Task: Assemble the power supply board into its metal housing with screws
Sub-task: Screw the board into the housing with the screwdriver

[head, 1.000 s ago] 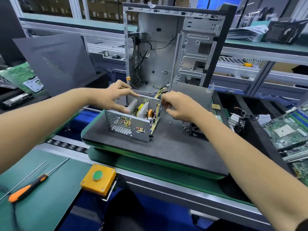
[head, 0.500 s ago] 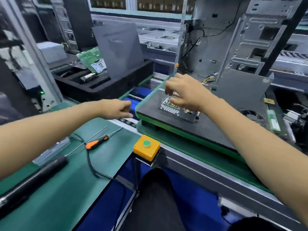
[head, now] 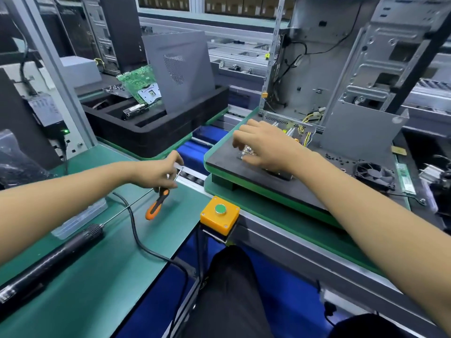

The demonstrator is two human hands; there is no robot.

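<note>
While the computer case (head: 341, 57) stands open beyond it, the metal housing (head: 280, 132) with its board sits on the dark mat (head: 305, 189) under the right hand's (head: 266, 147) loosely curled grip; whether those fingers pinch anything I cannot tell. Nearer, the left hand (head: 159, 175) grips the orange screwdriver (head: 156, 203) above the tabletop (head: 97, 276). Screws look undriven, so fastening remains.

Frame centre-right: the power supply (head: 290, 132) sits on a mat (head: 305, 189), computer case (head: 341, 57) behind it, fan (head: 374, 175) to its right. Lower left: a screwdriver (head: 156, 203) and electric driver (head: 48, 262) lie on the bench (head: 97, 276). Push button (head: 220, 215) between bench and mat.
</note>
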